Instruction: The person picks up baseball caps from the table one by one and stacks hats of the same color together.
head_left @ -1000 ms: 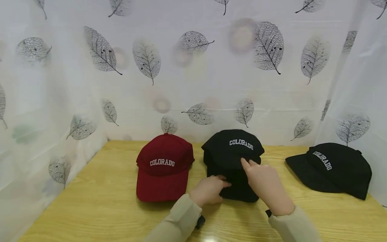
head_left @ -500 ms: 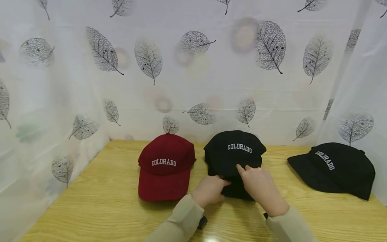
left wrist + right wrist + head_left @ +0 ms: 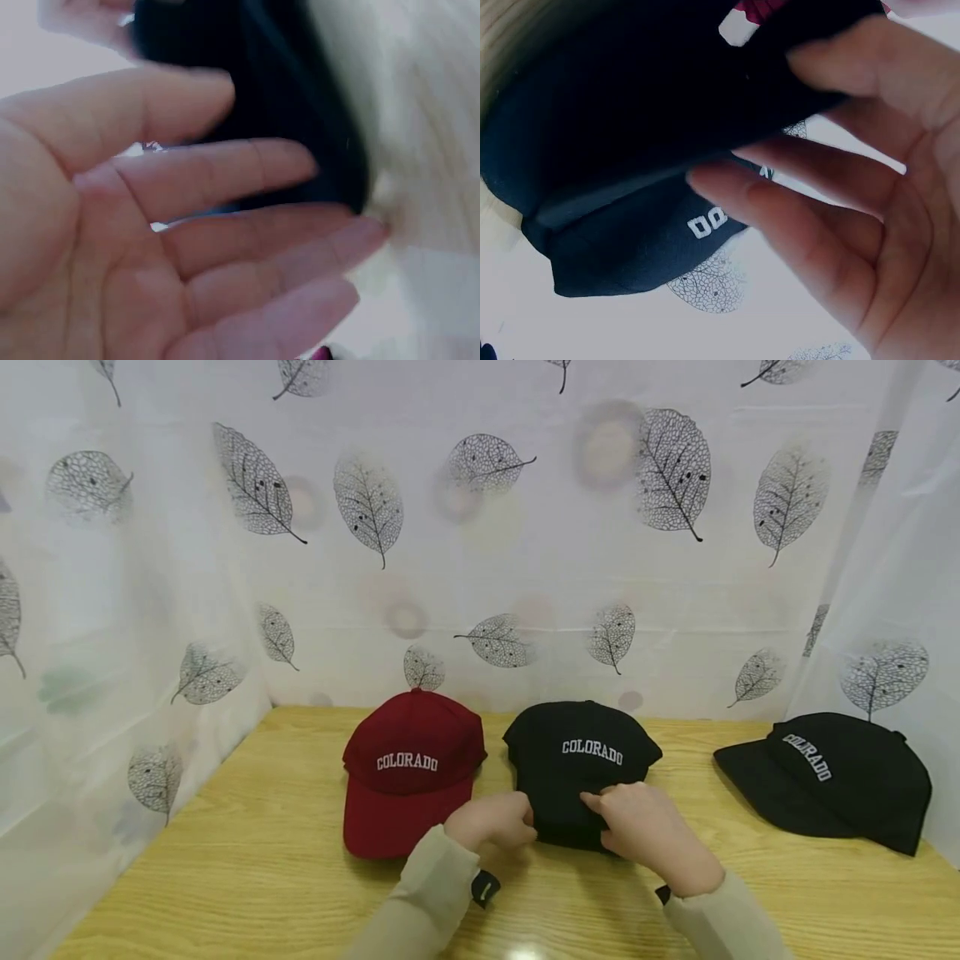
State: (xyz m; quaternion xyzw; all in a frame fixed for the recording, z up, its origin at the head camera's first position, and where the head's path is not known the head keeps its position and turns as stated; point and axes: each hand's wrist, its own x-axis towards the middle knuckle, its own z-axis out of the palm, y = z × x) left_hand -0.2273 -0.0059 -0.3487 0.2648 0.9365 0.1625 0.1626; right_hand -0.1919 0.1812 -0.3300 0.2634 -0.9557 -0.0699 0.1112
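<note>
A black cap (image 3: 581, 727) with white COLORADO lettering sits mid-table, its brim toward the person. A dark edge below its brim suggests another black cap underneath, mostly hidden. My right hand (image 3: 652, 828) pinches the right side of the brim, and the right wrist view has the dark fabric (image 3: 630, 135) between thumb and fingers. At the brim's left corner is my left hand (image 3: 491, 821). In the left wrist view its fingers (image 3: 217, 176) are extended beside the dark cap (image 3: 300, 97); contact cannot be made out.
Just left stands a red cap (image 3: 408, 735) with the same lettering, close to my left hand. Another black cap (image 3: 847, 785) lies at the right, brim pointing left. A leaf-patterned curtain (image 3: 480, 552) hangs behind the wooden table (image 3: 225, 860).
The upper black cap has come down and toward the person, covering most of the black brim below. My right hand has lowered with it. My left hand has drawn back left from the brim.
</note>
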